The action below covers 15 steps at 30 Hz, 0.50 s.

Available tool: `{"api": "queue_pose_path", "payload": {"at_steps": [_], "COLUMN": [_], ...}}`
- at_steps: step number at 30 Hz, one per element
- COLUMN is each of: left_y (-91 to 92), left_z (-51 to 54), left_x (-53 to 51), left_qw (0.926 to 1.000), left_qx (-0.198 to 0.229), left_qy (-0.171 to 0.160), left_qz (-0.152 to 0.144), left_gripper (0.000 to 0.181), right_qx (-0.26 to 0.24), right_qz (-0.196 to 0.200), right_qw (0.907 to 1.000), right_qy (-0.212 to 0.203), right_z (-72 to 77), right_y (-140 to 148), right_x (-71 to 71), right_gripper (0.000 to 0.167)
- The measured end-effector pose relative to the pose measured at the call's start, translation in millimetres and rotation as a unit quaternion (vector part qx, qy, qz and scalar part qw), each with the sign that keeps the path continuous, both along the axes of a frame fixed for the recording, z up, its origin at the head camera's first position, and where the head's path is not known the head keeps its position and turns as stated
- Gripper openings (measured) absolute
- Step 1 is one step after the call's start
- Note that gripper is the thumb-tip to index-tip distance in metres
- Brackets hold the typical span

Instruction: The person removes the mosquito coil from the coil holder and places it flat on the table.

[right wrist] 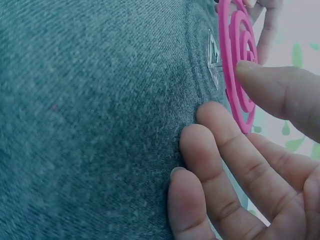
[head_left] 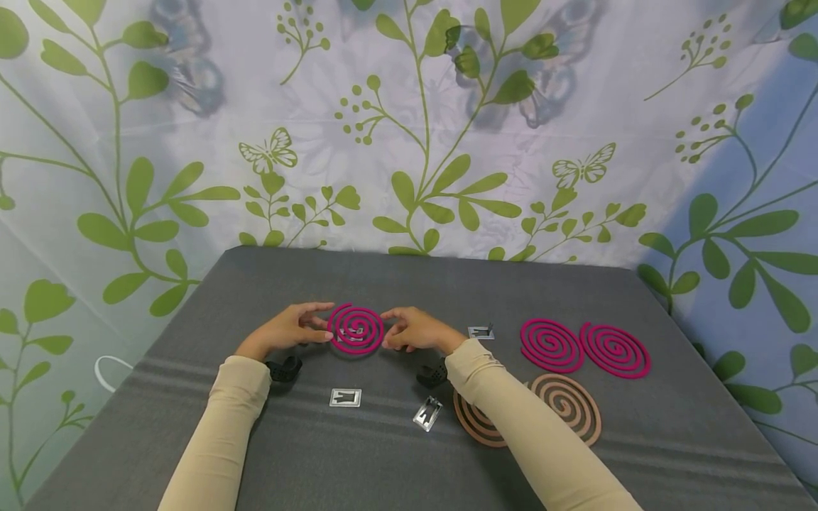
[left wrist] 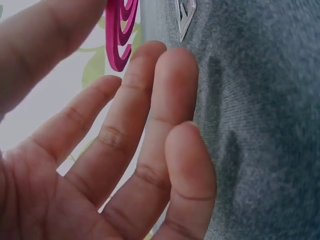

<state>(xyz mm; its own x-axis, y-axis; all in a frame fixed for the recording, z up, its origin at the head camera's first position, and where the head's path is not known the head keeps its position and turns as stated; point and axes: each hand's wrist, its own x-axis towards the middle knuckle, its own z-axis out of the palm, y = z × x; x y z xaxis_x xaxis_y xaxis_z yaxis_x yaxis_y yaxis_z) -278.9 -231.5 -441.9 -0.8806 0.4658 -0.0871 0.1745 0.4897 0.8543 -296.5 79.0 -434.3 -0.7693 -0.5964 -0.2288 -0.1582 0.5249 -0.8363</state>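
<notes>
A pink mosquito coil [head_left: 355, 348] lies flat above a small metal coil stand [head_left: 350, 332], which shows through its gaps. In the right wrist view a thin prong [right wrist: 218, 64] rises from the stand towards the coil. My left hand [head_left: 290, 330] is at the coil's left edge, thumb and index fingertips close to it, other fingers loosely extended. On the opposite side my right hand [head_left: 415, 330] has its thumb [right wrist: 280, 87] overlapping the coil in the right wrist view, the other fingers relaxed below. Exact contact of the left thumb with the coil is hidden.
Two more pink coils [head_left: 552, 345] lie side by side at the right. Brown coils [head_left: 565, 408] lie in front of them, partly under the right sleeve. Other metal stands [head_left: 345, 397] lie on the grey tabletop [head_left: 319, 461]. A patterned curtain [head_left: 409, 128] hangs behind.
</notes>
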Motion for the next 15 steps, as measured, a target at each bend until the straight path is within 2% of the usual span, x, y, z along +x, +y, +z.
{"api": "queue_pose_path", "payload": {"at_steps": [9, 15], "left_y": [1.6, 2.5], "left_z": [-3.2, 1.1], "left_x": [-1.3, -0.2], "left_qw": [1.0000, 1.0000], "left_qx": [-0.001, 0.005], "left_qy": [-0.008, -0.001], "left_qz": [0.003, 0.004], "left_gripper": [0.065, 0.065], "right_qx": [-0.017, -0.026], "right_qz": [-0.003, -0.008], "right_qw": [0.9998, 0.9995], "right_qy": [-0.011, -0.013], "right_z": [-1.3, -0.7], "right_y": [0.3, 0.4], "right_x": [0.1, 1.2], "right_gripper": [0.063, 0.061]}}
